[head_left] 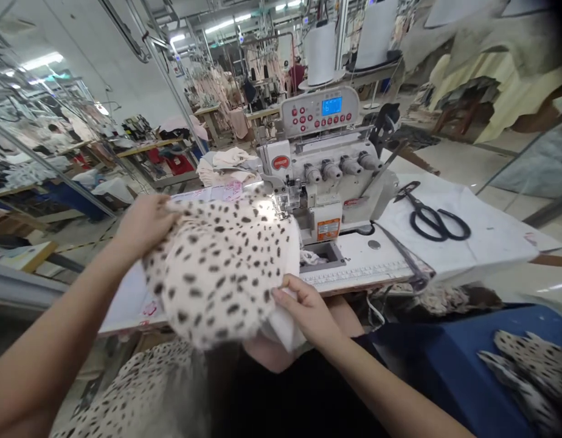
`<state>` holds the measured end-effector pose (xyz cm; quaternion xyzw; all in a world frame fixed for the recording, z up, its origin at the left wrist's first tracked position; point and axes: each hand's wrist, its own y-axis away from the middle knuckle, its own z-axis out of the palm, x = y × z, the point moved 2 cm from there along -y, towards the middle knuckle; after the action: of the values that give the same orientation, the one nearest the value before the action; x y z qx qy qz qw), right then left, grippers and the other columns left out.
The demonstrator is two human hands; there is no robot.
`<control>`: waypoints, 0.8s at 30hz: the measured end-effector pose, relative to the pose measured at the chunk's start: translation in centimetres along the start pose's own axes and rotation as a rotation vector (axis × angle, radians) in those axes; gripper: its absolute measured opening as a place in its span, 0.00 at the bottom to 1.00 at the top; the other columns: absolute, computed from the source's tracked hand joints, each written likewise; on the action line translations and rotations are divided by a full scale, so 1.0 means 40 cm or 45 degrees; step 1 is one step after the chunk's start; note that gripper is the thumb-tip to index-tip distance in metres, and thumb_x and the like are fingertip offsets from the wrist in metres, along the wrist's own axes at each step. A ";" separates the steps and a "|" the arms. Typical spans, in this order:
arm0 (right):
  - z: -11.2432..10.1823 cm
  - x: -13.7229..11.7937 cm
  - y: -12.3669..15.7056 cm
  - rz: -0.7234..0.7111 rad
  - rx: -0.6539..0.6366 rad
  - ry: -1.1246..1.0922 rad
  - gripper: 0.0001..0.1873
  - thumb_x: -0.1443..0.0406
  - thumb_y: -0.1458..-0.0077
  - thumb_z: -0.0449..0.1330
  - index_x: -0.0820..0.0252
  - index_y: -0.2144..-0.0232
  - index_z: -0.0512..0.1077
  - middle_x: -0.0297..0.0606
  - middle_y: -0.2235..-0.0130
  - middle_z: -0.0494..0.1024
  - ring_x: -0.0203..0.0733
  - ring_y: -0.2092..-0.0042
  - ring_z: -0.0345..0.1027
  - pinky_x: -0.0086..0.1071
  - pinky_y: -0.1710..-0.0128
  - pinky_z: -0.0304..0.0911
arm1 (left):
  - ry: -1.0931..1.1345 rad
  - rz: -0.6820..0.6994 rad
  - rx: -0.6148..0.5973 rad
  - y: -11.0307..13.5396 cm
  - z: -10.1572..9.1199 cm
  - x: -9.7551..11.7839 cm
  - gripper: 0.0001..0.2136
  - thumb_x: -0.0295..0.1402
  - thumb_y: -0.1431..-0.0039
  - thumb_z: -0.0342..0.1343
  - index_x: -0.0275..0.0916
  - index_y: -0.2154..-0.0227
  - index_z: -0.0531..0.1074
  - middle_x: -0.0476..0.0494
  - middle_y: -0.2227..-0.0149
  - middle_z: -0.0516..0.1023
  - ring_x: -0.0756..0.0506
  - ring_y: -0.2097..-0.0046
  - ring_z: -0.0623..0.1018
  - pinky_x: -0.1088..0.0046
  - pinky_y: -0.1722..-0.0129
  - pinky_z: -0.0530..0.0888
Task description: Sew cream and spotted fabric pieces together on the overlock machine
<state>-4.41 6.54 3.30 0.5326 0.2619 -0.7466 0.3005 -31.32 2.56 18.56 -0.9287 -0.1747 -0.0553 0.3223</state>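
A cream fabric piece with dark spots [221, 261] is spread between my two hands, in front of the overlock sewing machine [326, 176]. My left hand [148, 220] is closed on its upper left edge. Lower down on the right side, my right hand [303, 301] pinches the fabric's edge between thumb and fingers, with white cloth showing beneath. The far right edge of the fabric reaches the lit presser foot [283, 210]; whether it lies under the foot I cannot tell. More spotted fabric [139, 389] hangs below, blurred.
Black scissors [433, 220] lie on the white table surface right of the machine. A heap of pale cloth [228, 161] sits behind on the left. Thread cones [320, 55] stand above the machine. Spotted pieces [531, 365] rest on a blue surface [472, 347] at lower right.
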 end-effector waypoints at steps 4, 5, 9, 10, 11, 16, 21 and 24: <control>0.017 0.074 0.050 -0.079 0.212 0.088 0.22 0.60 0.46 0.55 0.56 0.49 0.59 0.40 0.54 0.69 0.42 0.56 0.64 0.32 0.57 0.60 | -0.049 0.351 0.036 0.164 0.041 0.170 0.14 0.36 0.46 0.54 0.34 0.59 0.65 0.42 0.65 0.68 0.43 0.61 0.69 0.60 0.60 0.70; 0.013 0.087 0.061 -0.076 0.236 0.060 0.28 0.61 0.46 0.55 0.55 0.45 0.53 0.41 0.52 0.69 0.43 0.55 0.64 0.33 0.57 0.61 | 0.007 0.530 0.071 0.241 0.059 0.212 0.16 0.34 0.48 0.56 0.34 0.57 0.64 0.41 0.65 0.67 0.43 0.61 0.68 0.63 0.61 0.70; -0.013 0.105 0.081 -0.045 0.193 0.022 0.34 0.62 0.51 0.59 0.58 0.43 0.51 0.43 0.51 0.69 0.46 0.52 0.64 0.37 0.54 0.61 | 0.152 0.637 0.183 0.461 0.151 0.246 0.19 0.25 0.53 0.58 0.36 0.57 0.62 0.40 0.61 0.64 0.44 0.58 0.67 0.64 0.58 0.69; -0.018 0.105 0.080 -0.024 0.173 0.048 0.31 0.62 0.52 0.60 0.59 0.46 0.57 0.43 0.51 0.70 0.47 0.51 0.64 0.38 0.53 0.60 | 0.140 0.507 0.116 0.475 0.179 0.228 0.20 0.26 0.51 0.57 0.35 0.54 0.61 0.37 0.58 0.63 0.41 0.55 0.66 0.61 0.55 0.68; -0.022 0.106 0.078 0.004 0.158 0.077 0.27 0.61 0.53 0.61 0.61 0.50 0.62 0.43 0.52 0.71 0.48 0.52 0.64 0.39 0.52 0.60 | 0.115 0.355 0.040 0.475 0.204 0.206 0.21 0.28 0.50 0.56 0.34 0.52 0.59 0.34 0.55 0.62 0.39 0.51 0.64 0.57 0.52 0.66; -0.016 0.118 0.069 0.120 0.136 0.159 0.17 0.57 0.54 0.60 0.65 0.65 0.71 0.42 0.65 0.76 0.49 0.62 0.69 0.40 0.61 0.64 | 0.084 -0.013 -0.180 0.388 0.276 0.132 0.33 0.39 0.47 0.53 0.31 0.43 0.47 0.27 0.43 0.48 0.33 0.40 0.51 0.51 0.46 0.59; -0.014 0.105 0.070 0.025 0.143 0.216 0.16 0.58 0.54 0.60 0.64 0.65 0.73 0.43 0.62 0.76 0.50 0.59 0.68 0.40 0.60 0.63 | 0.071 0.057 0.087 0.284 0.292 0.102 0.28 0.33 0.51 0.53 0.30 0.46 0.55 0.28 0.40 0.46 0.34 0.39 0.47 0.51 0.42 0.52; -0.027 0.099 0.073 0.057 0.095 0.220 0.17 0.58 0.52 0.58 0.65 0.64 0.72 0.44 0.61 0.76 0.51 0.59 0.68 0.42 0.58 0.63 | 0.185 0.086 0.060 0.234 0.257 0.065 0.20 0.28 0.49 0.49 0.34 0.51 0.62 0.36 0.48 0.64 0.41 0.46 0.64 0.59 0.49 0.64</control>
<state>-2.58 4.64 -0.99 0.6117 0.2467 -0.7001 0.2735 -25.62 2.82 5.63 -0.9198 -0.1207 -0.1074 0.3576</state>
